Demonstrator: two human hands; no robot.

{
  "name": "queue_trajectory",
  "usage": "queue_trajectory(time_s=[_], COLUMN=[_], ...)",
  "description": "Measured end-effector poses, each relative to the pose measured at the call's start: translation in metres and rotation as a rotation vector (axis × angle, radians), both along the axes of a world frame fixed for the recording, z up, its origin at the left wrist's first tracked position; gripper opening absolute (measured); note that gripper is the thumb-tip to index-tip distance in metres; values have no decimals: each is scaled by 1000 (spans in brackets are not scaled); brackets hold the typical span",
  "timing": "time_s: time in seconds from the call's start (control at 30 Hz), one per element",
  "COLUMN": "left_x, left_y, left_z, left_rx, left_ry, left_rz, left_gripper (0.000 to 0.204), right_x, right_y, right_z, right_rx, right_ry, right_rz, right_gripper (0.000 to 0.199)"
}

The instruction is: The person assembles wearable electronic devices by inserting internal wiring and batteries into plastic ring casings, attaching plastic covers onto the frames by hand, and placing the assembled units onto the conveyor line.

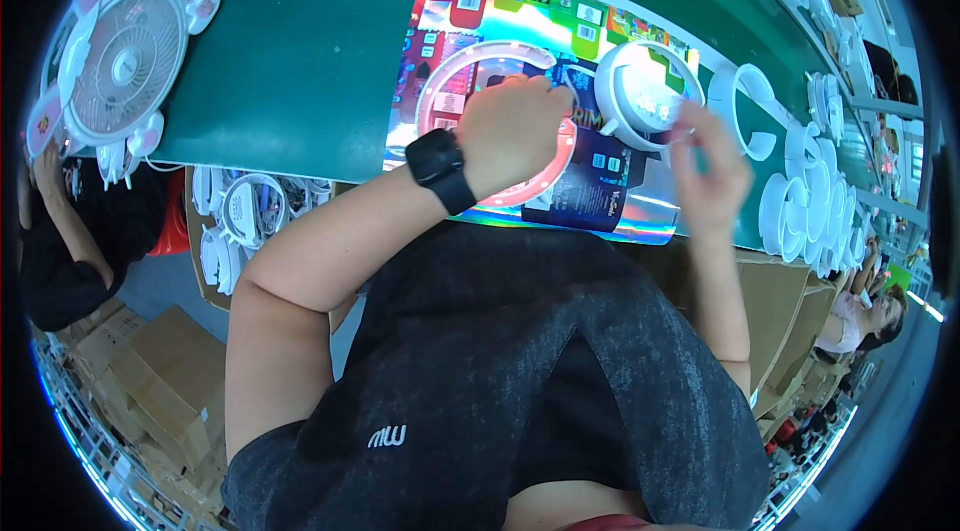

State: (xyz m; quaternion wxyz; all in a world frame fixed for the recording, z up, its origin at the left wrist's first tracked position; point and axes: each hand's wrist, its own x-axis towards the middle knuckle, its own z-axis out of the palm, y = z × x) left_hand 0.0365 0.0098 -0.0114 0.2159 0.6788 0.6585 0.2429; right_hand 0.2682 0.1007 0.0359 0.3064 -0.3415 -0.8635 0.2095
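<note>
A ring-shaped white frame (432, 81) lies on a shiny printed sheet, its lower arc glowing pinkish red. My left hand (515, 126), with a black watch on the wrist, is over the middle of this ring. Its fingers are curled closed, and what they grip is hidden beneath them. Just right of the ring stands a round white device (655, 96) with a bright lit face. My right hand (710, 166) is at this device's right edge, smeared by motion, so its grip does not show.
The colourful sheet (610, 176) lies on a green bench (290, 61). Several white curved parts (800, 201) stand along the right side. A white fan (125, 61) is at the far left, beside another person's hand (48, 171). Below the bench, a carton (205, 276) holds white round units.
</note>
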Motion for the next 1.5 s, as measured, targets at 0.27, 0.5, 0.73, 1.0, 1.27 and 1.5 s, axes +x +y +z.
queue_trajectory(time_s=[0.27,0.5,0.73,1.0,1.27,1.5], left_x=[5,0,-62,-63,-58,-53], left_y=[29,26,-18,-61,-63,-63], left_z=[-15,3,13,-18,-23,-17], left_rx=[-88,-10,459,87,129,97], left_ry=[-284,-509,-285,32,31,29], left_rz=[82,134,193,111,147,162], left_gripper=[26,33,75,129,128,121], right_x=[132,131,37,-65,-81,-90], right_y=[85,93,20,-50,-58,-71], right_z=[-27,-32,44,11,5,9], right_rx=[-29,-126,-198,288,263,251], right_ry=[-639,-222,24,-192,-331,-563], right_rz=[-323,-356,-81,506,556,573], right_gripper=[34,23,18,42,45,49])
